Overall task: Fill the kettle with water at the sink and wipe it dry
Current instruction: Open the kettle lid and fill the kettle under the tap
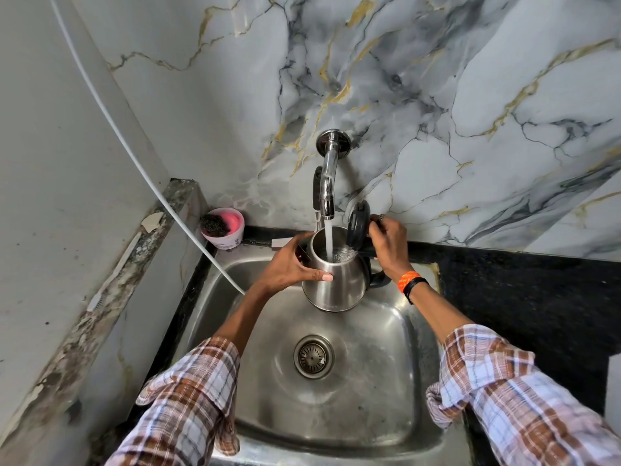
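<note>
A steel kettle (339, 284) hangs above the steel sink (386, 364), under the chrome tap (327, 183). Its black lid (359, 227) stands open and upright. Water (328, 240) streams from the tap into the kettle's mouth and foams inside. My left hand (289, 267) wraps the kettle's left side, thumb on the steel wall. My right hand (389, 247) grips the black handle at the right, fingertips beside the lid.
A pink tub (225, 230) with a dark scrubber sits at the sink's back left corner. A white hose (141, 169) runs down from the left wall into the sink. Black counter (524, 304) lies to the right. The drain (314, 356) is below the kettle.
</note>
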The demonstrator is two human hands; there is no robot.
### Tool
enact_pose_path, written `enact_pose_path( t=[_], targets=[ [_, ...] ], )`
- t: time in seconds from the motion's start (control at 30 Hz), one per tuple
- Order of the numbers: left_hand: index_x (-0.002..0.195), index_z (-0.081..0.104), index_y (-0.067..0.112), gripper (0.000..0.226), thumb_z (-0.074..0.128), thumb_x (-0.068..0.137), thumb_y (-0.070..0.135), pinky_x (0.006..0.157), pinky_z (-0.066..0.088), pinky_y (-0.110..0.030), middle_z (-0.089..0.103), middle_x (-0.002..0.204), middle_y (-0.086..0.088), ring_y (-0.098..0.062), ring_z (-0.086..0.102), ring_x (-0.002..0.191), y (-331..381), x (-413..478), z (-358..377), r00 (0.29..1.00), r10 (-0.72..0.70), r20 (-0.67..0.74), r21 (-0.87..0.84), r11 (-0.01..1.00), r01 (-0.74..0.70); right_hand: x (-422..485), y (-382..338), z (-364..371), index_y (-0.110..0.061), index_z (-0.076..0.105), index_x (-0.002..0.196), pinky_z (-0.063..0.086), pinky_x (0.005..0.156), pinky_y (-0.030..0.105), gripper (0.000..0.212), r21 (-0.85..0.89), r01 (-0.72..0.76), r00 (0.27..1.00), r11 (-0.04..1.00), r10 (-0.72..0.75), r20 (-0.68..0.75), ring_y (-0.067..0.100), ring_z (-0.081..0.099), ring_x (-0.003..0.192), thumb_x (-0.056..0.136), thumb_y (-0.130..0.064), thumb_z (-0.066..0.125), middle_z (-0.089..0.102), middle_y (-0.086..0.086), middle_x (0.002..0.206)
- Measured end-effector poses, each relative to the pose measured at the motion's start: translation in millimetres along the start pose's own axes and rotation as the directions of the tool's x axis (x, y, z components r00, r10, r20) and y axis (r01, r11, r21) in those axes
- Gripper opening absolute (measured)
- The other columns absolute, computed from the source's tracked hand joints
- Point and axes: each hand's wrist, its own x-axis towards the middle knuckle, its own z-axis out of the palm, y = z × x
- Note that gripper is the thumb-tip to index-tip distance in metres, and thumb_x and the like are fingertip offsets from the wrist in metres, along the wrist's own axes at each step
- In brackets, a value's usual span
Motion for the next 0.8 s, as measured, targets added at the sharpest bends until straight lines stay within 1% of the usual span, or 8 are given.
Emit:
enact_pose_path(
  t=[0.13,0.23,0.3,0.37,0.43,0.53,0.67,0.8],
  targets=[
    [0.148,0.052,0.022,0.118,0.105,0.046,0.05,0.118,0.049,-0.05,0.064,0.145,0.002,-0.021,0.063,0.133,2,0,-3,1.0,-0.003,0.019,0.004,1.0,0.003,-2,-1,1,-0.016,0.053,0.06,0.049,0.067,0.053,0.041,0.017,-0.012,1.0,1.0,0.012,-0.017,0.03,0.049,0.066,0.074,-0.053,0.045,0.062,0.028,0.068],
    [0.149,0.052,0.022,0.109,0.103,0.054,0.039,0.117,0.049,-0.051,0.065,0.145,0.001,-0.021,0.064,0.133,2,1,-6,0.999,0.0,0.052,-0.019,1.0,0.001,-2,0,2,0.004,0.056,0.067,0.052,0.073,0.059,0.059,0.032,-0.021,1.0,0.999,0.022,-0.016,0.046,0.058,0.073,0.074,-0.054,0.045,0.063,0.035,0.075],
    [0.149,0.052,0.022,0.103,0.1,0.059,0.036,0.118,0.049,-0.05,0.065,0.146,-0.001,-0.021,0.064,0.133,1,2,-10,0.996,-0.003,0.088,-0.049,0.999,0.007,-3,-1,1,-0.005,0.056,0.061,0.051,0.069,0.055,0.051,0.025,-0.024,1.0,0.999,0.024,-0.008,0.04,0.056,0.067,0.075,-0.053,0.045,0.061,0.026,0.066],
    [0.148,0.054,0.021,0.099,0.097,0.061,0.041,0.118,0.048,-0.047,0.065,0.146,0.0,-0.021,0.063,0.135,2,2,-14,0.995,-0.014,0.096,-0.082,0.996,0.022,-4,-3,1,-0.025,0.05,0.053,0.039,0.061,0.043,0.036,0.025,-0.024,0.999,0.999,0.025,-0.025,0.02,0.045,0.057,0.074,-0.053,0.046,0.052,0.002,0.055],
    [0.148,0.055,0.019,0.096,0.091,0.064,0.049,0.118,0.048,-0.04,0.063,0.149,0.002,-0.019,0.061,0.137,5,3,-17,0.998,-0.033,0.056,-0.109,0.993,0.039,-5,-5,1,-0.032,0.053,0.048,0.032,0.061,0.033,0.033,0.031,-0.027,0.999,0.999,0.028,-0.022,0.008,0.038,0.053,0.073,-0.053,0.046,0.045,-0.012,0.05],
    [0.138,0.064,0.026,0.078,0.082,0.071,0.062,0.107,0.054,-0.027,0.071,0.136,0.011,-0.013,0.064,0.133,13,5,-20,0.998,-0.056,-0.005,-0.178,0.983,0.054,-6,-7,1,-0.046,0.059,0.052,0.029,0.059,0.03,0.029,0.002,-0.029,1.0,1.0,0.029,-0.008,0.0,0.041,0.048,0.079,-0.044,0.049,0.054,-0.017,0.046],
    [0.109,0.079,0.045,0.033,0.069,0.087,0.068,0.101,0.053,-0.027,0.082,0.116,0.013,0.001,0.073,0.112,32,12,-19,0.999,0.004,-0.044,-0.204,0.979,-0.013,-3,-3,3,-0.035,0.054,0.048,0.033,0.062,0.033,0.035,0.014,-0.035,0.999,0.999,0.035,-0.027,0.007,0.04,0.053,0.082,-0.033,0.052,0.046,-0.011,0.048],
    [0.109,0.08,0.042,0.03,0.064,0.092,0.06,0.107,0.053,-0.035,0.081,0.115,0.016,0.001,0.07,0.119,54,25,-18,0.995,0.043,-0.09,-0.235,0.97,-0.064,-1,1,4,-0.035,0.053,0.047,0.033,0.062,0.034,0.035,0.018,-0.037,0.999,0.999,0.038,-0.03,0.011,0.04,0.055,0.082,-0.035,0.052,0.046,-0.013,0.048]
  ],
)
